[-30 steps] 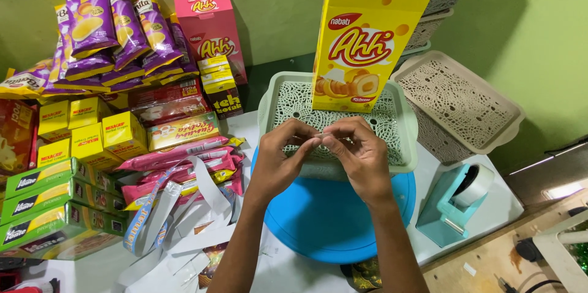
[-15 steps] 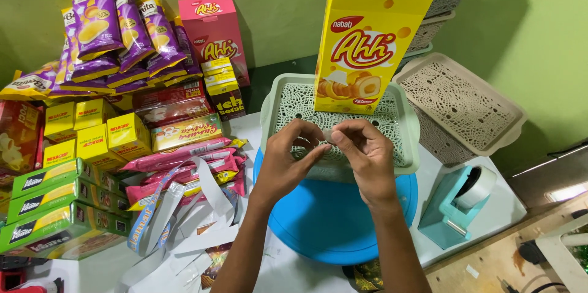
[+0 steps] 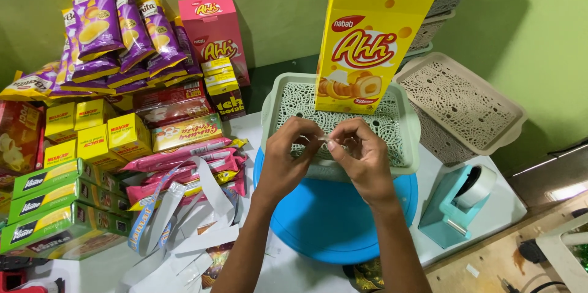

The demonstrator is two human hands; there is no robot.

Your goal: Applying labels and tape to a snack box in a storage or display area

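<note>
**Pinching a small clear strip over the green basket**

Head view: Meeting at the centre of the frame, both hands had their fingertips closed narrowly on a small pale, see-through strip (image 3: 323, 140), probably tape, though it was too small to be sure. The left hand (image 3: 288, 161) pinched its 9 o'clock end and the right hand (image 3: 362, 158) its 3 o'clock end, so the strip's long axis ran across, from 9 to 3. It hung between the two sets of fingertips, with neither hand clearly nearer. The strip sat just above the near rim of the pale green basket (image 3: 273, 115), which rested on a round blue lid (image 3: 331, 219). At 12 o'clock from the hands, a tall yellow snack box (image 3: 373, 35) stood upright in the basket. At 4 o'clock, well apart, stood a teal tape dispenser (image 3: 456, 204). At 2 o'clock a beige basket (image 3: 465, 103) lay tilted against others. Purple chip bags (image 3: 116, 35), a pink box (image 3: 214, 29) and small yellow boxes (image 3: 92, 127) filled the 9 to 11 o'clock side.

Against the picture a second before, the hands had stayed over the same rim, fingertips together; the yellow box, baskets and dispenser had not shifted. Only the camera angle had moved slightly.
</note>
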